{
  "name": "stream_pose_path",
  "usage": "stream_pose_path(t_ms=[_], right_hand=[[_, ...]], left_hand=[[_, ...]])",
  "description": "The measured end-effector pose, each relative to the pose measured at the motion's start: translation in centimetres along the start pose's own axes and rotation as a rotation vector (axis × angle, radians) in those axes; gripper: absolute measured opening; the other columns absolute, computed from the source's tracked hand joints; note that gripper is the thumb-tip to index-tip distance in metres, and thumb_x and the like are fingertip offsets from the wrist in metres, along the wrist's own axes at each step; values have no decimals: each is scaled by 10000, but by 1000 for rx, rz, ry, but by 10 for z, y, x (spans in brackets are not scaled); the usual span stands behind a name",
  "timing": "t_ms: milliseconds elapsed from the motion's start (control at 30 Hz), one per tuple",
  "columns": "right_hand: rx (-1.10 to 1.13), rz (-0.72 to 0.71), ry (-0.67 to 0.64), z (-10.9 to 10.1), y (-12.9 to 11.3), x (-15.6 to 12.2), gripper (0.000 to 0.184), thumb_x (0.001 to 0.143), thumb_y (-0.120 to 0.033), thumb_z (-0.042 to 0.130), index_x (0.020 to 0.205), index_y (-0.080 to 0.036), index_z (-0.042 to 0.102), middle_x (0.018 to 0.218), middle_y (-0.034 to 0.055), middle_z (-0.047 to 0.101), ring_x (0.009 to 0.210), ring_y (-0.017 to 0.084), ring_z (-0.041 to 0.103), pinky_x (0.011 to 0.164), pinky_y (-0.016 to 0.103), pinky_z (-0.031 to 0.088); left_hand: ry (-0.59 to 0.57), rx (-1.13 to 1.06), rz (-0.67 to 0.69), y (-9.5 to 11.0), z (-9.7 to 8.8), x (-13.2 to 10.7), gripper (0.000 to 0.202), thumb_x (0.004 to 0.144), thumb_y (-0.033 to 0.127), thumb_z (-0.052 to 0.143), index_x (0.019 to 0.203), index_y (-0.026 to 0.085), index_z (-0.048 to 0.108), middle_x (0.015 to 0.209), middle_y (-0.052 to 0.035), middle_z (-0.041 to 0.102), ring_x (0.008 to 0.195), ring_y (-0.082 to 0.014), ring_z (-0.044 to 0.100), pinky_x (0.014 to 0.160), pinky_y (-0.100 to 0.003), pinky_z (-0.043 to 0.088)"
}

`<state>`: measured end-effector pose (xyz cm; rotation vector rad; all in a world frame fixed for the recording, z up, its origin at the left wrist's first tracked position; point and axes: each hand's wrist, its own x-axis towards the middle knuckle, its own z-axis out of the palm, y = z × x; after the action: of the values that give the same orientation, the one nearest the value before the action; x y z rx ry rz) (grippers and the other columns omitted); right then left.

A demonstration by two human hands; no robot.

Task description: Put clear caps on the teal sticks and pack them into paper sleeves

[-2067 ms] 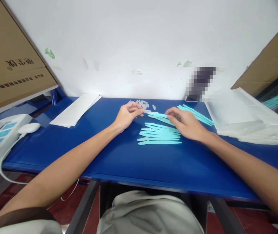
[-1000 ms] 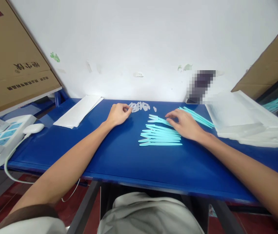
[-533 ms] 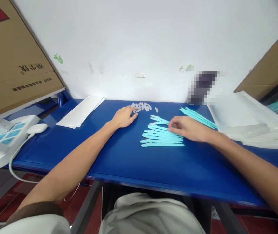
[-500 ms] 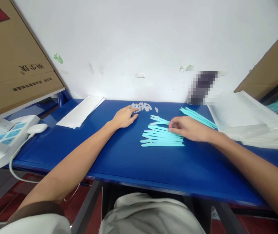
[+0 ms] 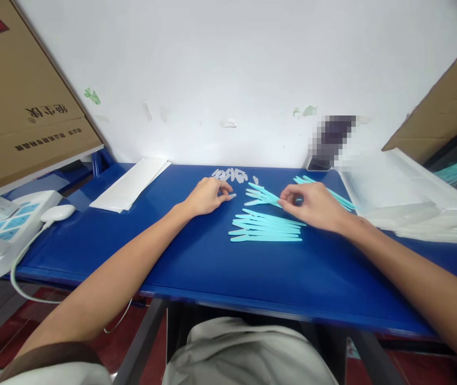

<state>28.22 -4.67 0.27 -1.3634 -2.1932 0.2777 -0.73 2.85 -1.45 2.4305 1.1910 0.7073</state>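
Observation:
Several teal plastic sticks [image 5: 266,227] lie side by side on the blue table [image 5: 212,262]. My right hand [image 5: 312,206] pinches the end of one teal stick [image 5: 263,193] lifted just behind that row. My left hand [image 5: 208,195] rests on the table with a small clear cap [image 5: 231,196] pinched at its fingertips, close to the stick's free end. A little heap of clear caps [image 5: 229,174] lies beyond my left hand. More teal sticks [image 5: 327,191] lie loose behind my right hand.
A stack of clear plastic bags [image 5: 405,198] lies at the right, beside a cardboard box [image 5: 441,107] holding more teal sticks. White paper sleeves [image 5: 130,182] lie at the back left. A white device with a cable [image 5: 7,224] and a big carton [image 5: 20,96] stand at the left.
My left hand took a clear cap from the heap and drew it back toward the sticks. My right hand lifted one teal stick off the row by its end.

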Motion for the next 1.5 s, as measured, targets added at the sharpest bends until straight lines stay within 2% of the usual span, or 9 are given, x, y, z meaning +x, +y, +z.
stream_pose_path(t_ms=[67, 167, 233, 400, 633, 867, 1067, 1333, 1500], right_hand=[[27, 7, 17, 0, 0, -1, 196, 880, -390, 579, 802, -222, 641, 697, 30, 716, 635, 197, 658, 608, 322, 465], [47, 37, 7, 1, 1, -1, 226, 929, -416, 540, 876, -218, 635, 705, 28, 722, 599, 194, 672, 619, 327, 479], [28, 30, 14, 2, 3, 0, 243, 952, -424, 514, 904, -216, 631, 749, 34, 731, 599, 191, 668, 632, 332, 472], [-95, -70, 39, 6, 12, 2, 251, 990, -395, 465, 937, -215, 631, 879, 60, 735, 724, 204, 638, 684, 340, 437], [-107, -83, 55, 7, 13, 3, 237, 997, -364, 455, 938, -207, 622, 883, 58, 721, 744, 201, 625, 685, 330, 422], [-78, -65, 47, 7, 8, 3, 223, 987, -362, 472, 938, -207, 624, 866, 48, 718, 726, 190, 616, 674, 319, 416], [-84, -24, 100, 5, 5, 2, 214, 963, -360, 482, 895, -207, 617, 836, 52, 720, 724, 196, 634, 676, 317, 421], [-50, -22, 116, 4, 1, 2, 215, 956, -365, 487, 888, -205, 615, 841, 59, 719, 731, 197, 631, 673, 316, 427], [-32, -41, 43, 10, -2, 2, 247, 972, -380, 467, 905, -201, 624, 850, 57, 711, 721, 190, 614, 668, 315, 421]], left_hand=[[-27, -81, -39, 2, 0, 0, 148, 789, 254, 728, 916, 223, 797, 786, -51, 750, 729, -220, 646, 717, -320, 455], [-50, -110, -39, 2, 1, -2, 72, 781, 248, 729, 817, 222, 786, 769, -47, 747, 692, -202, 622, 685, -309, 445], [-21, -95, -9, 2, 3, -3, 67, 805, 251, 709, 809, 221, 770, 809, -44, 754, 723, -198, 629, 699, -304, 446], [78, -94, 5, 9, 9, -4, 143, 885, 298, 660, 927, 199, 756, 888, -53, 761, 823, -205, 662, 763, -311, 467], [118, -142, 66, 16, 11, -6, 182, 915, 296, 646, 991, 183, 767, 974, -46, 774, 839, -179, 672, 810, -299, 505], [129, -135, 118, 21, 17, -5, 175, 921, 278, 649, 1009, 209, 784, 1012, -41, 784, 902, -194, 686, 846, -328, 522], [257, -84, 122, 23, 20, -2, 174, 926, 293, 661, 1009, 220, 796, 1009, -39, 785, 926, -207, 679, 874, -345, 515], [198, -131, 139, 23, 18, -5, 184, 932, 302, 657, 1019, 222, 798, 982, -45, 781, 925, -209, 676, 865, -353, 511], [149, -164, 199, 32, 24, -4, 184, 936, 284, 656, 1027, 225, 804, 981, -47, 786, 910, -205, 684, 865, -346, 519]])
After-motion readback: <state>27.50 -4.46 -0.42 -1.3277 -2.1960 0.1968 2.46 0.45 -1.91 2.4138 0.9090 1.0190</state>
